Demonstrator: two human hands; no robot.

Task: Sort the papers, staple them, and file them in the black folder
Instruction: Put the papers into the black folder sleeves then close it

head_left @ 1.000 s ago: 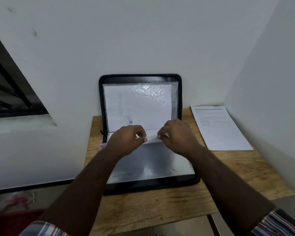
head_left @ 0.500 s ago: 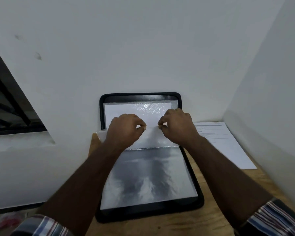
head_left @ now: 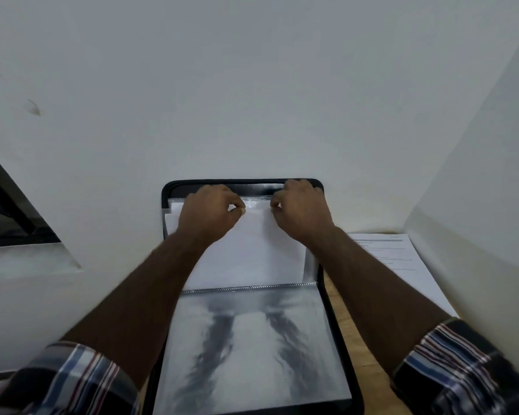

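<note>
The left hand's (head_left: pixel 209 212) fingers (head_left: pixel 240 208) are curled, thumb and forefinger pinching the top edge of a white paper (head_left: pixel 252 250). The right hand (head_left: pixel 301 211) pinches that same edge just to the right. The paper stands against the far, raised half of the open black folder (head_left: pixel 327 292), over its clear sleeves; that half leans on the white wall (head_left: pixel 252 100). The near half lies flat on the wooden counter (head_left: pixel 351 330). Another printed sheet (head_left: pixel 402 259) lies on the counter, right of the folder.
</note>
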